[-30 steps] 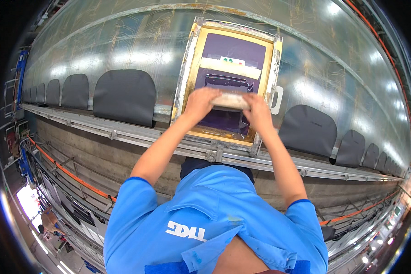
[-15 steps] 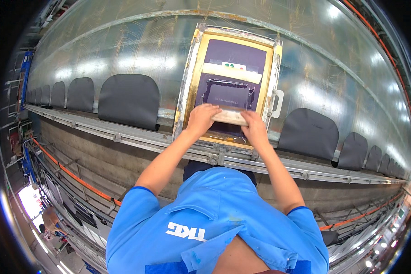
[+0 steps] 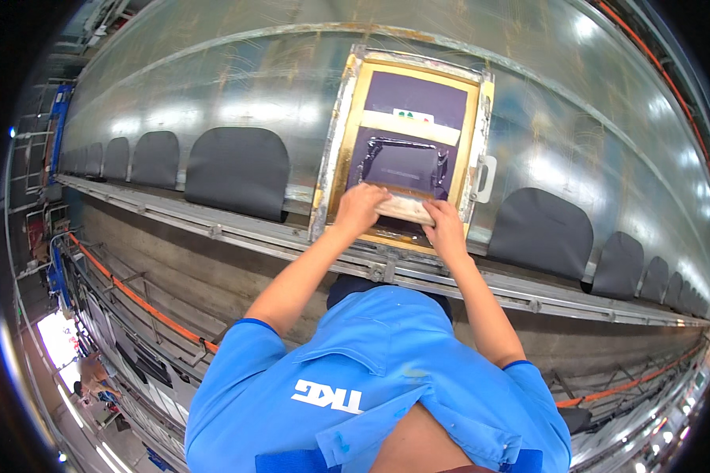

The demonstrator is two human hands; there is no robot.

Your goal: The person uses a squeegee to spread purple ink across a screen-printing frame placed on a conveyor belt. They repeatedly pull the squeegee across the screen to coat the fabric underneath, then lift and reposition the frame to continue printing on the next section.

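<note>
A wooden-handled squeegee [image 3: 405, 208] lies across the lower part of a screen printing frame [image 3: 333, 150]. My left hand [image 3: 360, 207] is closed round its left end, and my right hand [image 3: 446, 227] grips its right end. Dark mesh fills the frame, edged by yellowish tape. Just beyond the squeegee, glossy dark ink [image 3: 402, 143] outlines a rounded rectangle on the mesh. A pale strip [image 3: 412, 128] with a small coloured label crosses the mesh farther up. The squeegee's blade is hidden beneath its handle.
Dark grey rounded panels [image 3: 237, 172] lie in a row on the long metal table, with another panel [image 3: 541, 232] right of the frame. A white handle [image 3: 485, 178] projects from the frame's right side. A metal rail [image 3: 213, 230] runs along the table's near edge.
The squeegee and both hands have come slightly nearer to me over the mesh. The whole view has shifted a little, so the frame and panels appear farther right.
</note>
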